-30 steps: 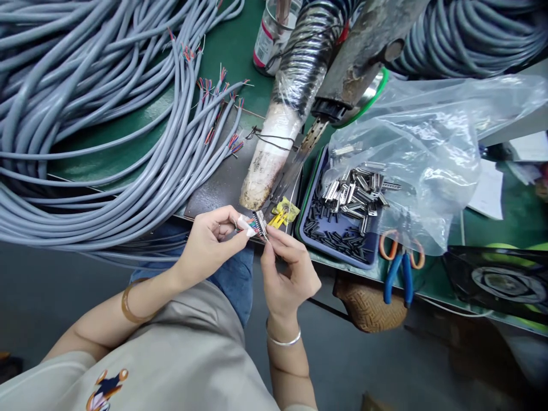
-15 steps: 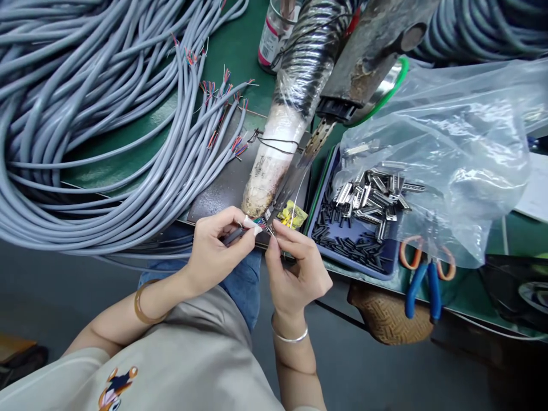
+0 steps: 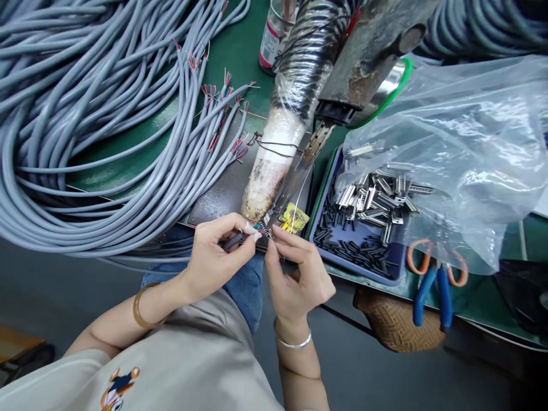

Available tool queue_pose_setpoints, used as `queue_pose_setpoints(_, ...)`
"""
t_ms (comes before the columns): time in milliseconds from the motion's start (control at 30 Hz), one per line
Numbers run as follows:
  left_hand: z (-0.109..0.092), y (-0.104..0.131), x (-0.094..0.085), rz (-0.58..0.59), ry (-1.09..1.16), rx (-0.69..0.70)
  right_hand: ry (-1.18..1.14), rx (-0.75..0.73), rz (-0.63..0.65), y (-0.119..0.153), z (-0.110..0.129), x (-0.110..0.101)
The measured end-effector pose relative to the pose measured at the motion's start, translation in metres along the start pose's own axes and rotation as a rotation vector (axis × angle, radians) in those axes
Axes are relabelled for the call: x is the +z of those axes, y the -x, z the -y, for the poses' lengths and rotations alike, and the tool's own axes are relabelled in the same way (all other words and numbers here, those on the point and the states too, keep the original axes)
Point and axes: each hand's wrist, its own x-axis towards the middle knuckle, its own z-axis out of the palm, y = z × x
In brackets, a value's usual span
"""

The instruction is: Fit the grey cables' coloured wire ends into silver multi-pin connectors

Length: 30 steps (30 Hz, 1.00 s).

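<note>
My left hand (image 3: 216, 248) is closed around the end of a grey cable (image 3: 232, 238), its thin coloured wires (image 3: 259, 226) fanned out past the fingertips. White wrappings cover some of those fingertips. My right hand (image 3: 298, 268) pinches a small metal connector (image 3: 268, 232) against the wire ends; fingers hide much of it. Right above both hands is the lower end of a mounted soldering iron (image 3: 319, 140), its tip hard to make out. A thin pale strand of solder wire (image 3: 303, 191) hangs beside it, over a yellow sponge (image 3: 294, 218).
Many grey cables (image 3: 141, 228) with stripped ends cover the left. A white-wrapped fume duct (image 3: 268, 171) slants down to the hands. On the right, a blue tray (image 3: 351, 269) holds metal connectors (image 3: 377, 200) and black tubes (image 3: 363, 254), partly under a plastic bag (image 3: 462, 165). Blue-handled pliers (image 3: 432, 288) overhang the edge.
The view has shifted slightly, so the tray, bag and pliers sit a little further right. Both hands keep their hold, with only slight finger movement at the connector.
</note>
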Motion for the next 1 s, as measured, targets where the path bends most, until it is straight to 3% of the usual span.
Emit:
queue_pose_setpoints(200, 0.0042, 0.0024, -0.0001, -0.013, -0.076, 0.175, 0.012, -0.001, 0.021, -0.0025, -0.0001, 0.0004)
queue_pose_setpoints(533, 0.0015, 0.0006, -0.0002, -0.027, -0.08, 0.224, -0.005, 0.009, -0.005, -0.0042, 0.0037, -0.0003)
queue_pose_setpoints(667, -0.0005, -0.0007, -0.0008, -0.029, -0.059, 0.176, 0.01, -0.027, -0.01, -0.003, 0.0044, -0.0021)
queue_pose_setpoints(900, -0.0053, -0.0005, -0.0012, 0.014, 0.017, -0.057, 0.033, -0.125, 0.047, 0.005, -0.0012, -0.004)
queue_pose_setpoints(1000, -0.0043, 0.0014, -0.0008, 0.032, 0.043, -0.082, -0.013, -0.066, 0.085, 0.0042, -0.0023, -0.0071)
